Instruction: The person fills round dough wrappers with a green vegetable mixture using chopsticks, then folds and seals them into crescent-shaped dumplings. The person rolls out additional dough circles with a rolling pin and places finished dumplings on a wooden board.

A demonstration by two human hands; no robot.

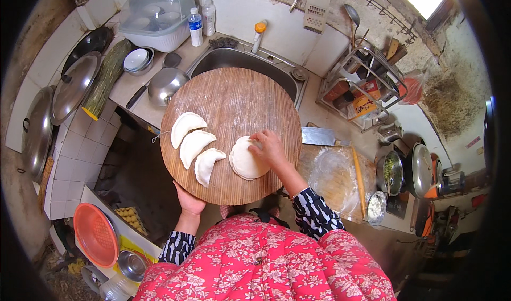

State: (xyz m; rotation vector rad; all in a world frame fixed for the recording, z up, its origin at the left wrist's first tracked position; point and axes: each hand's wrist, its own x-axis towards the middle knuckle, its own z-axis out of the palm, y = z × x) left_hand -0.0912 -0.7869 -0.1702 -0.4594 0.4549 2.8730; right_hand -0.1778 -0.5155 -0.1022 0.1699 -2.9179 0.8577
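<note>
A large round wooden board [239, 97] is held level in front of me, over the near part of the sink. My left hand [190, 200] supports its lower left edge from beneath, with the fingers partly hidden under it. On the board's left side lie three folded, crescent-shaped dough dumplings [197, 146]. Flat round dough wrappers [247, 166] lie stacked right of them. My right hand [269, 147] rests with its fingertips on the upper right of this stack; whether it pinches a wrapper cannot be told.
Behind the board is a steel sink [239, 57]. To the right are a cleaver [318, 136], a floured board [331, 181] with a rolling pin [358, 177], a bowl of flour [376, 208] and a pan of green filling [390, 171]. A steel bowl [167, 86] stands left.
</note>
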